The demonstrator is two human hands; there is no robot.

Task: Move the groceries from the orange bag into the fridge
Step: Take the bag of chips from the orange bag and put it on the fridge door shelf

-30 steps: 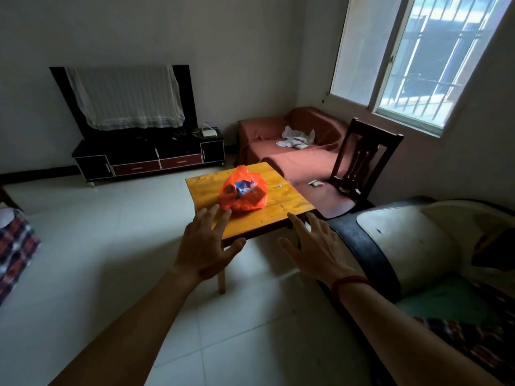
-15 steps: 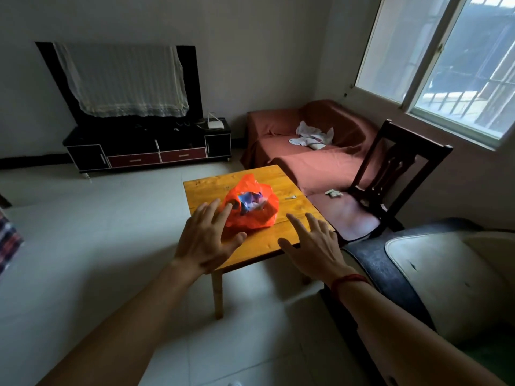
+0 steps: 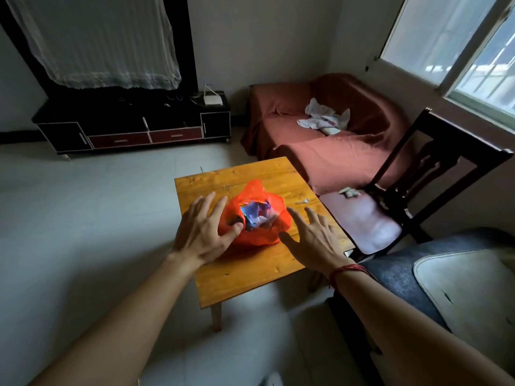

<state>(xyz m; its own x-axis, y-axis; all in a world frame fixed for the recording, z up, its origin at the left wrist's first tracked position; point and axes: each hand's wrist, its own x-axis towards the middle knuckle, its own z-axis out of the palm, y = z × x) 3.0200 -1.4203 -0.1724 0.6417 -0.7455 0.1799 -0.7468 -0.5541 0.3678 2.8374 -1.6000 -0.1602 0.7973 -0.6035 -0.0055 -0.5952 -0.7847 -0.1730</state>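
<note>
The left hand (image 3: 200,232) and the right hand (image 3: 312,238) are held out with fingers (image 3: 218,210) spread wide, holding nothing. Between them the orange bag (image 3: 259,238) sits on the wooden tabletop (image 3: 250,271), its top open. Behind are a dark chair (image 3: 434,174) and a red sofa (image 3: 328,160).

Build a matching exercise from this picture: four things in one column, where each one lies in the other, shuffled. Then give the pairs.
Things:
1. orange bag
2. white router
3. crumpled white bundle
4. lace cloth

Places:
a. on the red sofa
b. on the wooden table
c. draped over the television
d. on the black cabinet

Pairs: 1-b, 2-d, 3-a, 4-c.
</note>
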